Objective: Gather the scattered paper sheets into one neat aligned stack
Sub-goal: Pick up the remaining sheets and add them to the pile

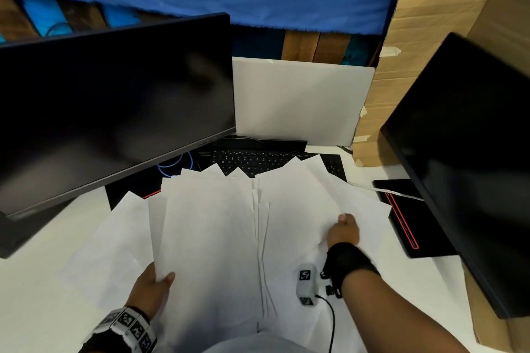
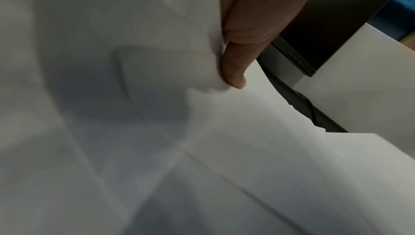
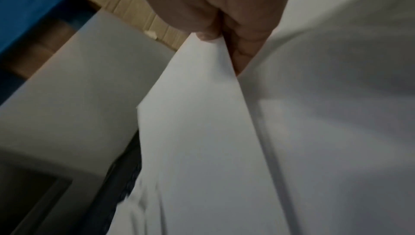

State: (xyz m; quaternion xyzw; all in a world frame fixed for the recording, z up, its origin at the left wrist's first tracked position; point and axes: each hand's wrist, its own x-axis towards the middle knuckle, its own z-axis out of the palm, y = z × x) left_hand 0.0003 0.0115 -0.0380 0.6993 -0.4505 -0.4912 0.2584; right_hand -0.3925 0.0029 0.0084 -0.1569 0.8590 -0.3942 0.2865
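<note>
sheets (image 1: pixel 209 226) fanned on tabletop (image 1: pixel 34 289) | left hand (image 1: pixel 152 286) pinches bundle edge | right hand (image 1: pixel 344 231) pinches loose sheet | advice: slide it onto bundle, then square edges

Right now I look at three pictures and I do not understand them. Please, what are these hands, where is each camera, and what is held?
No machine: a person's two bare hands. One camera sits on the head, one on each wrist. On the white desk lie scattered white paper sheets, partly over a black keyboard, between dark monitors. The left hand grips a bundle of white sheets; the right hand pinches another sheet's edge.
</note>
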